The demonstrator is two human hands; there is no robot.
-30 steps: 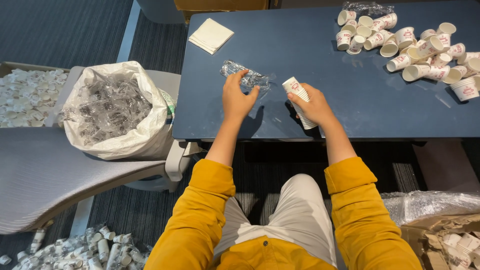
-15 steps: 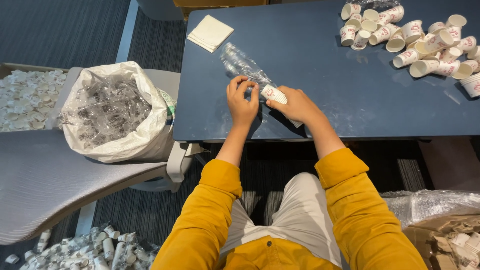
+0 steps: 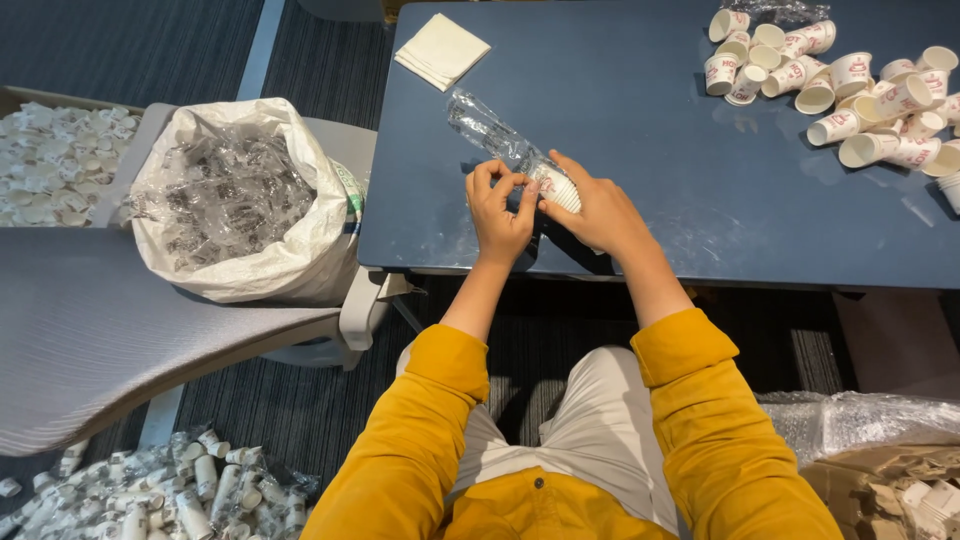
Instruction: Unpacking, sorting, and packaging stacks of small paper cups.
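While both hands meet over tabletop (image 3: 640, 180), R hand (image 3: 598, 210) grip clamped on paper cup (image 3: 558, 186), L hand (image 3: 500, 208) pinching clear plastic sleeve (image 3: 488, 130) at cup mouth.

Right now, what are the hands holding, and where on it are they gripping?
Both hold a paper cup going into a clear plastic sleeve. The right hand wraps the cup's body; the left hand pinches the sleeve's open end at the cup.
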